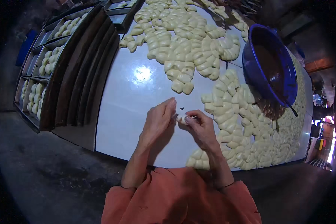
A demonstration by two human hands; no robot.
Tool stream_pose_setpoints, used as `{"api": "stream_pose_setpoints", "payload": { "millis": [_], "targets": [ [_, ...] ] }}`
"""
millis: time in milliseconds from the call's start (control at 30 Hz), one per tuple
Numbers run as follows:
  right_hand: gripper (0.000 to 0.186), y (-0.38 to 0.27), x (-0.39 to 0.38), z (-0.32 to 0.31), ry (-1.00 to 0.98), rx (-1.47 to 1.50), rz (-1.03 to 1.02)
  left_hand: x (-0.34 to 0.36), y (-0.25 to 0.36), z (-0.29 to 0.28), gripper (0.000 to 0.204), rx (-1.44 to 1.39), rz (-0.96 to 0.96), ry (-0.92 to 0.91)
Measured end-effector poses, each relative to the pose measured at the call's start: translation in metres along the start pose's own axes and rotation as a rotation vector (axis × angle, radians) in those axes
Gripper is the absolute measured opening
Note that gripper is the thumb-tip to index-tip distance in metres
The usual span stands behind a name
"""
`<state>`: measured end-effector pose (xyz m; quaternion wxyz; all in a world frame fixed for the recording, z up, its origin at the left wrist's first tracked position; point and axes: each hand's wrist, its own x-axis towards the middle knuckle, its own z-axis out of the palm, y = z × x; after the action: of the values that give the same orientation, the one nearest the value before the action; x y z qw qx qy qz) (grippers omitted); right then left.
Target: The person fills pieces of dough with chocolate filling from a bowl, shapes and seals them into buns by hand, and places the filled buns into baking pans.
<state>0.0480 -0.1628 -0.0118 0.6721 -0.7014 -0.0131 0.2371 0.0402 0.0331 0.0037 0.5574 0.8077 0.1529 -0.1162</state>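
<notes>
Near the front of a white tabletop [115, 108], a small pale dough piece [181, 120] sits between my two hands. My right hand [202, 128] pinches it between thumb and fingertips. On the other side, my left hand [156, 121] is edge-on with its fingers stretched out and its inner side close to the dough; its thumb is mostly hidden. A tiny dark bit [182, 108] lies on the table just beyond the dough. Several rows of shaped dough pieces [183, 48] spread over the far part, and more dough pieces [231, 112] cover the right side.
A blue basin [249, 56] with dark brown filling stands at the right, a dark handle [292, 108] poking over its rim. Along the left, stacked dark trays [72, 71] lean beside the table; compartments farther left hold round dough balls [35, 98].
</notes>
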Motion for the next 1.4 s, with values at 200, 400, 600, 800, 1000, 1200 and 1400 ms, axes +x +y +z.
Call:
{"api": "stream_pose_setpoints", "payload": {
  "millis": [200,400,600,800,1000,1200,1400],
  "targets": [
    [0.031,0.002,0.011,0.006,0.181,-0.642,-0.18,-0.003,0.0,-0.018,0.04,-0.032,-0.015,0.088],
    [0.043,-0.01,0.076,0.006,0.32,-0.866,-0.456,0.036,-0.01,0.001,0.038,0.221,0.296,0.215],
    [0.023,-0.01,0.094,-0.01,0.199,-0.752,-0.349,0.066,0.003,0.029,0.021,0.462,0.483,0.245],
    [0.028,-0.029,0.053,-0.047,0.137,0.322,0.005,0.069,0.01,0.026,0.016,0.438,0.42,0.26],
    [0.048,-0.008,0.035,-0.038,0.089,0.376,-0.062,0.034,0.026,0.032,0.042,-0.017,0.22,-0.013],
    [0.065,-0.024,0.027,-0.02,0.018,0.464,-0.053,0.027,0.033,0.024,0.026,-0.161,0.209,-0.074],
    [0.025,-0.015,0.035,-0.03,0.029,0.223,-0.062,0.022,0.041,0.014,0.038,-0.118,0.206,-0.201]
  ]
}}
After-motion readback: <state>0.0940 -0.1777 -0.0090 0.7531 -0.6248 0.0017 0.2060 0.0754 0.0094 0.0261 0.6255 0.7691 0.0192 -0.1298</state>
